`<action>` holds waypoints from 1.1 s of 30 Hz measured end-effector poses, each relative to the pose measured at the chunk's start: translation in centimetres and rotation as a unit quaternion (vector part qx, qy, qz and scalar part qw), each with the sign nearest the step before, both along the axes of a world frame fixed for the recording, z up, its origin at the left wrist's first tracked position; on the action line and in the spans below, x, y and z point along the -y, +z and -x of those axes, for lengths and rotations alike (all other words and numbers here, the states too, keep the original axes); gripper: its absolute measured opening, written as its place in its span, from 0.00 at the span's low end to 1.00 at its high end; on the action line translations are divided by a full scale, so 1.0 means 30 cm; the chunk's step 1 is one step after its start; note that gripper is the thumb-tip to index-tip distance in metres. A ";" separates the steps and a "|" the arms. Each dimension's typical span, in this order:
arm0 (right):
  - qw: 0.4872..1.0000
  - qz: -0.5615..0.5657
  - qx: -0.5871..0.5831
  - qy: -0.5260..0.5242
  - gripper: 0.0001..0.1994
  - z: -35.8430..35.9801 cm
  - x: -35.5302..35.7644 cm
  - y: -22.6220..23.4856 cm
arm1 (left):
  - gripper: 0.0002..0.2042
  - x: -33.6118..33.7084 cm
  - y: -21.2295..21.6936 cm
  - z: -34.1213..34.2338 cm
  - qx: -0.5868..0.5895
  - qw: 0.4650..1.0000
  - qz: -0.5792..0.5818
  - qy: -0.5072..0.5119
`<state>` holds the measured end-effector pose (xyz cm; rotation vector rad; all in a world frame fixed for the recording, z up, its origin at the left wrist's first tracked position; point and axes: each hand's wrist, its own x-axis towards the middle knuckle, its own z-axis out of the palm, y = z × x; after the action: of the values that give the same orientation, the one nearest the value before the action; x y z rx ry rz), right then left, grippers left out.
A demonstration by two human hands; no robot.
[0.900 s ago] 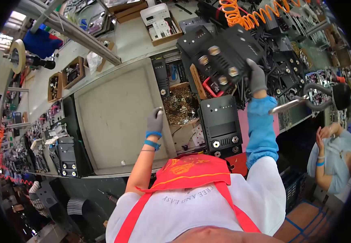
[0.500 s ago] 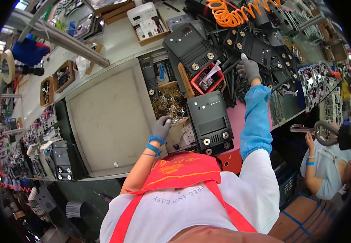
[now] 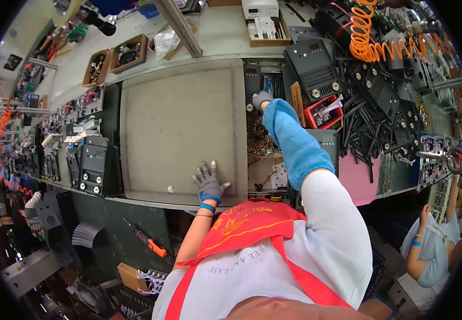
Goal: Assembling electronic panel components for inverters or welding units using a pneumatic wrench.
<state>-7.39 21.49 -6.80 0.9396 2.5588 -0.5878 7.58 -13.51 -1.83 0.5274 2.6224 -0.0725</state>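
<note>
My left hand (image 3: 209, 182), in a grey glove with blue bands at the wrist, lies with fingers spread on the near right part of a large grey board (image 3: 183, 122). Farther off, my right hand (image 3: 262, 100), gloved and with a blue sleeve cover, has its fingers curled beside a narrow black panel (image 3: 251, 77); whatever they grip is hidden. Right behind that hand lies a blue item (image 3: 268, 84). Below it stands a box of small brass hardware (image 3: 262, 140). My sleeve partly covers a black front panel (image 3: 328, 140).
A red bin (image 3: 323, 113) sits among black panels (image 3: 310, 69) and a heap of black strips (image 3: 361, 128). An orange coiled hose (image 3: 363, 37) hangs at the far right. Panels stand left of the board (image 3: 93, 165). Another person (image 3: 432, 245) is at the right.
My right hand has left the black panels on the right and reached leftward to the narrow panel. My left hand has opened and moved onto the grey board. The view has shifted left.
</note>
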 end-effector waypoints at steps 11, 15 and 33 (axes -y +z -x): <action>0.967 -0.165 0.149 0.127 0.14 -0.108 0.001 -0.145 | 0.49 0.007 0.037 0.027 -0.005 0.998 -0.069 -0.004; 0.979 -0.176 0.097 0.025 0.16 -0.197 0.171 0.139 | 0.51 0.079 0.009 0.050 -0.013 0.999 -0.036 0.001; 0.957 -0.189 -0.220 0.010 0.23 -0.181 -0.173 0.842 | 0.48 0.060 0.007 0.019 -0.018 0.997 -0.069 -0.028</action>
<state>-1.97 26.68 18.47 0.9883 3.1573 -0.3316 7.02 -15.31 -1.63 0.6527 2.6619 0.0833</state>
